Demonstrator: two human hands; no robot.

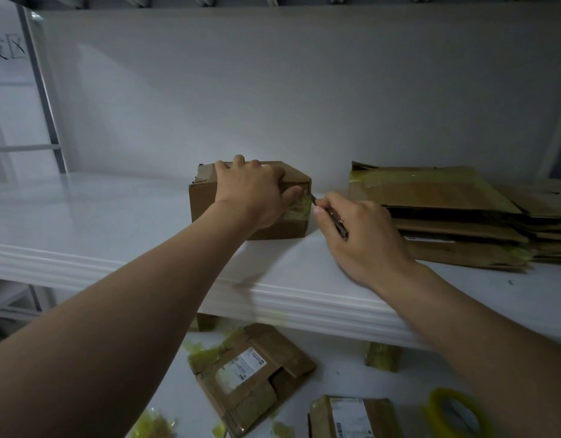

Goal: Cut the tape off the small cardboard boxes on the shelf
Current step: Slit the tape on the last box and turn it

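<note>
A small brown cardboard box stands on the white shelf, with yellowish tape across its right front corner. My left hand lies over the box's top, fingers curled over the far edge and thumb down the front face. My right hand grips a thin dark cutter, whose tip touches the taped right edge of the box.
A stack of flattened cardboard boxes lies on the shelf right of the box. On the lower shelf are opened taped boxes, torn tape scraps and a roll of yellow tape. A white wall backs the shelf.
</note>
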